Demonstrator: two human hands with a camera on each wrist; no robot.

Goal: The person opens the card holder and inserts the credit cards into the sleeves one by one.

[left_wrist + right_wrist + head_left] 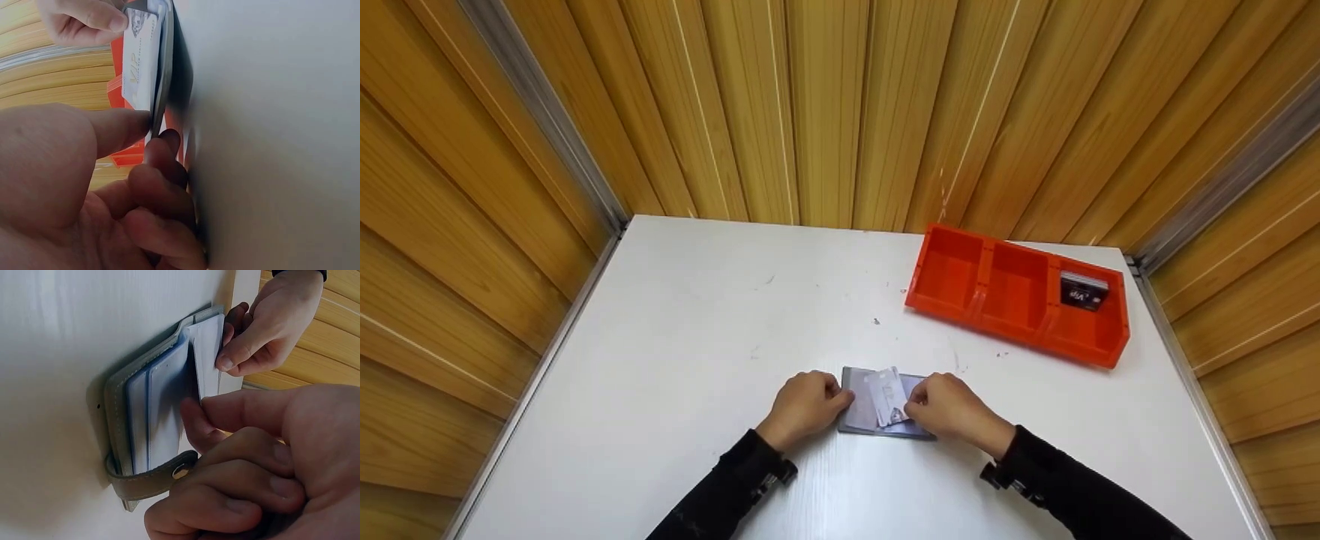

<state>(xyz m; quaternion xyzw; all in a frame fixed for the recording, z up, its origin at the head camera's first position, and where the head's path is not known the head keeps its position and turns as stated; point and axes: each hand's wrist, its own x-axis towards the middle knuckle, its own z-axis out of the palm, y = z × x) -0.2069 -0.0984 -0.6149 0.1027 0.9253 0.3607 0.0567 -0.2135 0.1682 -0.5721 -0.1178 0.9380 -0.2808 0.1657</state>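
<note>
A grey card holder (855, 411) with clear plastic sleeves lies open on the white table. My left hand (804, 405) grips its left edge, thumb on top and fingers beneath in the left wrist view. Between the thumb and forefinger of my right hand (956, 409) is the lower right corner of a white VIP card (887, 396), which lies tilted over the sleeves. Gold lettering shows on the card (136, 62) in the left wrist view. A strap (152, 484) with a metal snap sticks out from the holder's near side in the right wrist view.
At the back right of the table (697, 315) stands a red tray (1016, 334) with three compartments. Its right compartment holds a stack of black VIP cards (1083, 291). Wood-patterned panels (825, 112) wall the table at the back and both sides.
</note>
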